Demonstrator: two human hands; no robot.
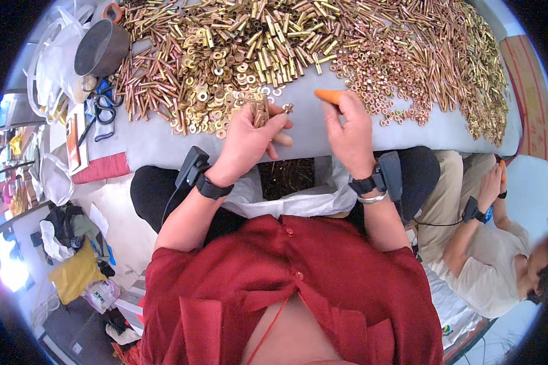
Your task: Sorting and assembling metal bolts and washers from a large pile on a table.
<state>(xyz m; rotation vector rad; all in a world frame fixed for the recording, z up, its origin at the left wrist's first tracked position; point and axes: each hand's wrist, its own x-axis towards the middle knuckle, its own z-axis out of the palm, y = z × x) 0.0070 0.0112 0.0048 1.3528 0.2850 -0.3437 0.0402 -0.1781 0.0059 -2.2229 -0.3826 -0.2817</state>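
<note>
My left hand [246, 143] is closed around a bunch of brass-coloured anchor bolts [260, 112], which point up past the fingers. A small metal end [288, 108] shows beside its fingertips; whether it belongs to a held bolt I cannot tell. To its right, my right hand [352, 128] is raised over the grey table cover [307, 131], with an orange finger cot [329, 96] on one finger. Its thumb and that finger are apart, and nothing shows between them. Loose washers [210, 103] lie just beyond the left hand, and small nuts [402, 106] spread beyond the right.
Metal sleeves [280, 61] and long threaded bolts [149, 79] cover the far table. A dark bowl [102, 48] and scissors [103, 109] lie at the left. A white sack [256, 204] sits between my knees. At the right, another person [493, 267] sits close by.
</note>
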